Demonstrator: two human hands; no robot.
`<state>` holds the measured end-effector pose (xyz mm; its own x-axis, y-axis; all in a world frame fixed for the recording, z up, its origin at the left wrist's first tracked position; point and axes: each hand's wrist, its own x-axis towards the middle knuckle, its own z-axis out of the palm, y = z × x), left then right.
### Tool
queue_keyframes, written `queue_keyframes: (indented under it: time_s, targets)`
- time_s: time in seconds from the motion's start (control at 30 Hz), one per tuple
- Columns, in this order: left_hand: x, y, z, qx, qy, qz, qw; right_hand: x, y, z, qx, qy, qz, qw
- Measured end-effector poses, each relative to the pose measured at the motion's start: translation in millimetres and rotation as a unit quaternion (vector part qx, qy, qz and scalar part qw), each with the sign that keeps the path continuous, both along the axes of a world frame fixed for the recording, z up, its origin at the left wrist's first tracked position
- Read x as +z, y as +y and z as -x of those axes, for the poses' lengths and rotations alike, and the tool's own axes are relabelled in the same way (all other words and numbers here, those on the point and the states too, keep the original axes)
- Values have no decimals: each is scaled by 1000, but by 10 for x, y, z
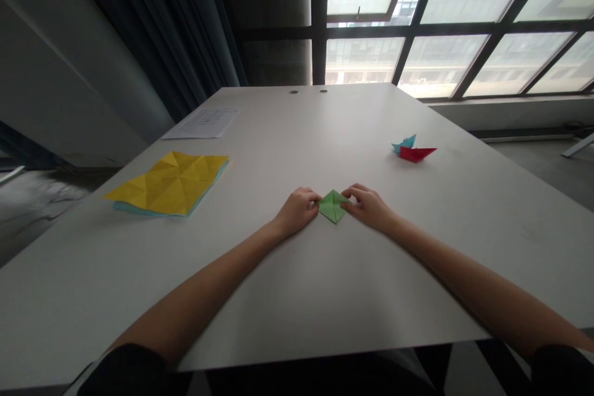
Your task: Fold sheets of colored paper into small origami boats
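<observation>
Both side corners of our green paper point(333, 206) sit pinched in left hand point(298, 210) and right hand point(369, 206), likely steadying it on the table point(292, 303), yellow sheet point(179, 179) left and boats point(416, 154) far right, giving us room.

White table point(301, 297), green paper point(333, 206), paper stack point(175, 180), paper boats point(416, 154), printout point(203, 124)

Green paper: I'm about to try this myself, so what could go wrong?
With the left hand and the right hand at opposite sides of the green paper, uneven pulling might tear it. The yellow paper lies near the left edge of the table; a bump could push it off.
</observation>
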<state>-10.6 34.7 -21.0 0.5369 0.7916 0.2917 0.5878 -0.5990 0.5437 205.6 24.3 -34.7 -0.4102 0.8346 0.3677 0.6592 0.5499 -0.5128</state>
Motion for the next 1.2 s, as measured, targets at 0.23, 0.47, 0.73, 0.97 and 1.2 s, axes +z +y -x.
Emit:
queue_keyframes:
  time_s: [0.23, 0.47, 0.73, 0.97, 1.2]
  targets:
    - [-10, 8, 4, -26, -9, 8, 1000, 57, -47, 8, 13, 9, 3, 1000]
    - [-5, 0, 33, -42, -4, -7, 999, 87, 22, -104, 40, -46, 23, 998]
    - [-13, -12, 106, -109, 94, -108, 984, 77, 14, -152, 112, -58, -18, 992]
    - [10, -17, 142, -174, 216, -222, 935, 163, -7, -197, 148, -109, -32, 983]
    - [76, -63, 76, -201, 296, -249, 900, 237, -53, -130, 145, -200, -64, 967]
